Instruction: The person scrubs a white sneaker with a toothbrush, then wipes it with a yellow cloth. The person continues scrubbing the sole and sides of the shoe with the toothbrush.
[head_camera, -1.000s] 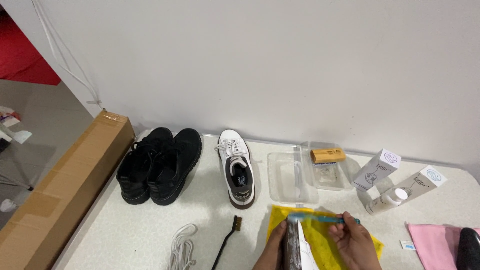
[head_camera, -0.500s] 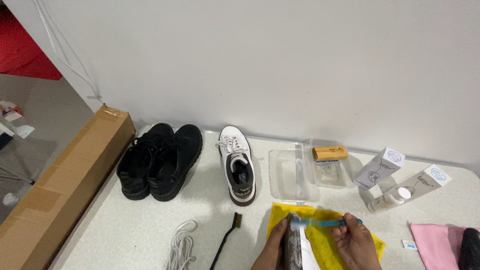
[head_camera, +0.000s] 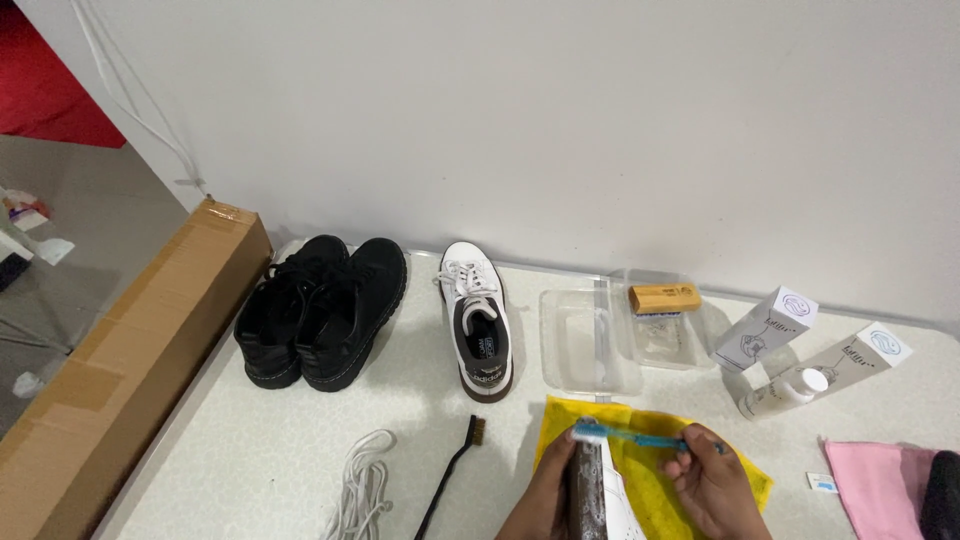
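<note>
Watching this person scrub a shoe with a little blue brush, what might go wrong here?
The shoe is held at the table's near edge by the left hand, so it might slip off. The blue brush in the right hand could flick dirt past the yellow cloth onto the white shoe. An elbow might tip the small bottle.

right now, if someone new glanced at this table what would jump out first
Most likely the two hands at the near edge: the left hand steadies a white shoe with a brown sole over a yellow cloth, while the right hand lays a blue toothbrush across it. Behind them, a pair of black boots stands left of a lone white sneaker by the wall.
</note>
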